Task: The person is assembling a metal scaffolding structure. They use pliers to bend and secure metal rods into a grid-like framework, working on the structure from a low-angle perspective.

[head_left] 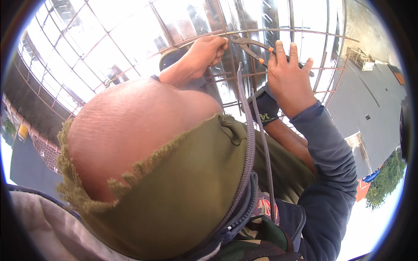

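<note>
My right hand (291,80), in a dark blue sleeve, holds pliers (253,42) with orange and black handles. Its fingers lie stretched over the handles, which stand apart. The dark jaws reach left to a rusty bar of the steel rod mesh (300,30). Just left of the jaws, my left hand (209,51) is closed, fingertips pinched together at the same bar. What is between those fingertips is too small to make out.
My bent knee (139,126), in frayed olive trousers (187,187), fills the left and middle. Grey drawstrings (246,113) hang before my body. A foot in a dark shoe (264,106) rests by the mesh. Grey flooring (361,104) lies to the right.
</note>
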Demonstrator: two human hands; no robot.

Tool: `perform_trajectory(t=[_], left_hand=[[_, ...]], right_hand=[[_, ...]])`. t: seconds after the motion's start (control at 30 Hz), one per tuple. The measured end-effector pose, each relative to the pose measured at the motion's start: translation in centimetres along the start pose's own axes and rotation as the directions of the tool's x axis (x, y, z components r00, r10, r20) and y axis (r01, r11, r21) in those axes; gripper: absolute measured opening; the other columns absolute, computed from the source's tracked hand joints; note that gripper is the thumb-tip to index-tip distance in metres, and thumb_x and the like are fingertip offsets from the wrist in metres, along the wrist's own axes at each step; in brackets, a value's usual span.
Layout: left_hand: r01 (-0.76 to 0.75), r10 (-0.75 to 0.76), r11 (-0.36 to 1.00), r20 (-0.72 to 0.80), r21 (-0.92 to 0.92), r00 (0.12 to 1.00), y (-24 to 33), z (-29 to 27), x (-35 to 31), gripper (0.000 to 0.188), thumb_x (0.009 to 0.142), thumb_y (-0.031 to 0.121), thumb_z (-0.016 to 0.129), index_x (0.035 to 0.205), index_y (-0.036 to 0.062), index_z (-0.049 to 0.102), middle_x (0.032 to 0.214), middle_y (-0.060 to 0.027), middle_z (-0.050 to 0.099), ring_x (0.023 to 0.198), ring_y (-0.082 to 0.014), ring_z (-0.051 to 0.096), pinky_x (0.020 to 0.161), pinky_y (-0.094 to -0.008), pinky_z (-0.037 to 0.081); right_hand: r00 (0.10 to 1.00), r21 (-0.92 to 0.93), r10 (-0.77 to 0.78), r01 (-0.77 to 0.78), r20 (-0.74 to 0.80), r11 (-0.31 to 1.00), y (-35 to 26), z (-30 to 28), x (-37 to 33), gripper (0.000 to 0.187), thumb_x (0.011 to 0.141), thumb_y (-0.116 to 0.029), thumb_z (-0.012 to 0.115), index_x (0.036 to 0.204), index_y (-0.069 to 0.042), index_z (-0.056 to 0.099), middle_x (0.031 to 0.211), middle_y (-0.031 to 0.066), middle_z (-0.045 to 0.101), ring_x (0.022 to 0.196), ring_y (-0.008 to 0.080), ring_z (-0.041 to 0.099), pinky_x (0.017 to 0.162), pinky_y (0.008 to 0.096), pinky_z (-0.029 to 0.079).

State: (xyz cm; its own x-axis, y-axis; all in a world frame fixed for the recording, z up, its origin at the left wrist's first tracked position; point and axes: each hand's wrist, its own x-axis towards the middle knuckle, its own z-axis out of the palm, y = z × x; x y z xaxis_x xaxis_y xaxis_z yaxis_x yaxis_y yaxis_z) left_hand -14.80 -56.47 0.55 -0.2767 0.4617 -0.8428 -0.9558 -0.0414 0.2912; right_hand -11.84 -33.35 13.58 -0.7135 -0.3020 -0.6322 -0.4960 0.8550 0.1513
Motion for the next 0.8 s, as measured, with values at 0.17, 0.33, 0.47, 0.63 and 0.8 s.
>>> perform_trajectory(t=[0.17, 0.33, 0.47, 0.63, 0.8], left_hand=[[-0.006, 0.005, 0.999, 0.031, 0.038, 0.999, 0.9, 0.5, 0.4, 0.032, 0.112, 0.027, 0.059, 0.088, 0.007, 0.065, 0.067, 0.0059, 0.045, 0.055, -0.0069, 0.036, 0.051, -0.0259, 0.029], [-0.021, 0.019, 0.989, 0.016, 0.145, 1.0, -0.2, -0.5, 1.0, 0.032, 0.111, 0.027, 0.06, 0.088, 0.0063, 0.067, 0.064, 0.007, 0.046, 0.054, -0.0056, 0.037, 0.051, -0.0258, 0.029], [-0.001, -0.003, 0.993, 0.036, 0.116, 0.999, 0.1, -0.6, 0.9, 0.033, 0.111, 0.029, 0.061, 0.088, 0.006, 0.068, 0.064, 0.0071, 0.046, 0.054, -0.005, 0.038, 0.051, -0.0263, 0.029], [0.057, -0.065, 0.991, 0.06, 0.122, 0.996, 0.9, -0.6, 0.0, 0.035, 0.111, 0.032, 0.063, 0.089, 0.0065, 0.07, 0.065, 0.0064, 0.048, 0.053, -0.0051, 0.039, 0.05, -0.0259, 0.029], [-0.084, 0.08, 0.96, 0.027, 0.267, 0.996, 0.1, -1.5, -0.3, 0.032, 0.109, 0.034, 0.065, 0.094, 0.0061, 0.072, 0.072, 0.0, 0.059, 0.062, -0.0127, 0.053, 0.06, -0.0305, 0.043]], right_hand=[[0.999, -0.039, 0.035, -0.033, 0.039, 0.999, -2.1, -2.4, 0.6, 0.044, 0.111, -0.026, 0.055, 0.142, 0.002, 0.069, 0.165, 0.0177, 0.051, 0.151, 0.0479, 0.046, 0.103, 0.0882, 0.04], [0.988, -0.075, 0.061, -0.051, 0.145, 0.996, -3.0, -4.1, 1.3, 0.046, 0.104, -0.017, 0.056, 0.143, 0.003, 0.066, 0.169, 0.0229, 0.045, 0.151, 0.0479, 0.046, 0.102, 0.0841, 0.045], [0.977, -0.117, 0.055, -0.031, 0.204, 0.993, -3.7, -5.8, 1.7, 0.047, 0.104, -0.02, 0.06, 0.145, 0.002, 0.066, 0.166, 0.024, 0.049, 0.142, 0.047, 0.054, 0.097, 0.079, 0.051], [0.971, -0.078, 0.042, -0.024, 0.236, 0.997, -4.6, -6.2, 1.9, 0.033, 0.103, -0.019, 0.063, 0.128, 0.0, 0.073, 0.145, 0.0184, 0.065, 0.108, 0.0334, 0.069, 0.072, 0.0537, 0.059], [0.958, 0.176, 0.002, -0.054, 0.286, 0.983, -4.0, -6.0, 1.9, 0.017, 0.094, -0.013, 0.065, 0.107, -0.002, 0.062, 0.113, 0.0112, 0.06, 0.09, 0.0267, 0.066, 0.064, 0.0411, 0.058]])
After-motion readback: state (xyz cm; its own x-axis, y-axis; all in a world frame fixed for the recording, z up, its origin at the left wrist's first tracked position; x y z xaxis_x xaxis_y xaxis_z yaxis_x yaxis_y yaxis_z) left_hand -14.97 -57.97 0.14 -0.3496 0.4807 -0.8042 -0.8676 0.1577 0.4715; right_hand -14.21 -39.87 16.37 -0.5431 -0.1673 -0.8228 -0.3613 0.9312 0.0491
